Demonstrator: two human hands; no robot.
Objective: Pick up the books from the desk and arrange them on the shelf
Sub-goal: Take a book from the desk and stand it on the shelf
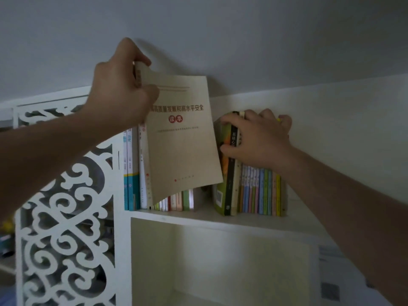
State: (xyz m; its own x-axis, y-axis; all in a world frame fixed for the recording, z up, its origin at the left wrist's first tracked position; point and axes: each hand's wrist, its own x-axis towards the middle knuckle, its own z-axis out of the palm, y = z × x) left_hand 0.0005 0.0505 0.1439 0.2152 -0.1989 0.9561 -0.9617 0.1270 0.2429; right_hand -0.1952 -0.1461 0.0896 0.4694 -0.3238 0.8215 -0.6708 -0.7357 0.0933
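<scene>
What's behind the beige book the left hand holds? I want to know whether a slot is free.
Behind the beige book, a few thin book spines peek out below its lower edge. Its cover hides everything higher.

A tan paperback (183, 138) with red characters on its cover is hanging tilted above the shelf (198, 218), its lower corner dipping in front of the short upright books (176, 203) behind it. Tall blue-spined books (130, 171) are standing at the shelf's left end, hard against the side panel. Toward the right, a green-and-black volume (225, 191) is leaning leftward, and a row of thin pastel spines (260, 191) is standing upright just beside it. A dark gap is showing between the two groups.
</scene>
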